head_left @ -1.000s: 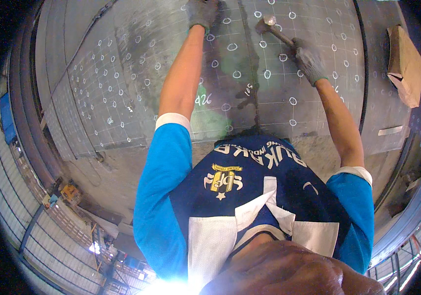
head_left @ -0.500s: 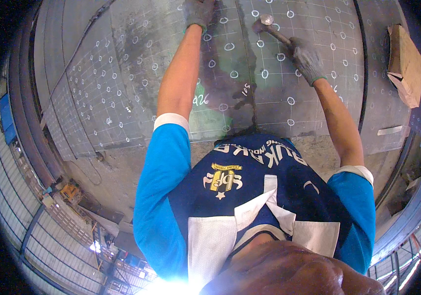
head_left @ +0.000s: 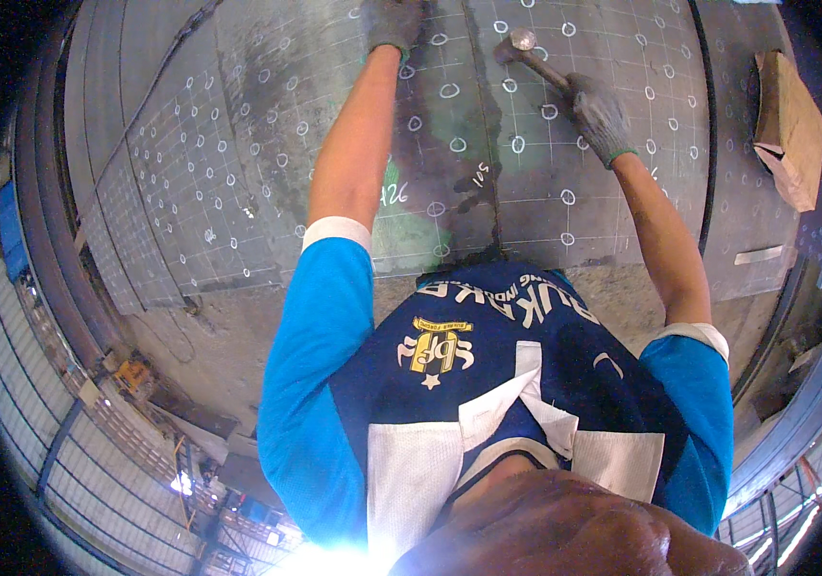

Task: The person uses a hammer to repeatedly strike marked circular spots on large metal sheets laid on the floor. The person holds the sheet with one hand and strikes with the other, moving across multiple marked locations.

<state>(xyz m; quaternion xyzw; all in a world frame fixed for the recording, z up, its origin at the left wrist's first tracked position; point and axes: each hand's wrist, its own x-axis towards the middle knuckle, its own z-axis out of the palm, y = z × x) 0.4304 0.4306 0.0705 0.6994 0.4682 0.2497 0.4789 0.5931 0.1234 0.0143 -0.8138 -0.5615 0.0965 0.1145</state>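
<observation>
Almost nothing differs from the earlier frames: your hands keep their places over the flat grey metal plate ruled in white [head_left: 612, 219], and only a slight shift of the whole view shows. Your right hand in a grey knit glove [head_left: 599, 115] stays wrapped around the handle of the short steel hammer with a bright round face [head_left: 539, 61]. The hammer is well in from the plate's near edge and left of its right edge; you cannot tell whether its head touches the plate. Your right forearm slants up and leftward, elbow bent. Your left arm reaches nearly straight, farther from the near edge; your left hand in a dark grey glove [head_left: 394, 24] is cut off, so its fingers' state cannot be told.
</observation>
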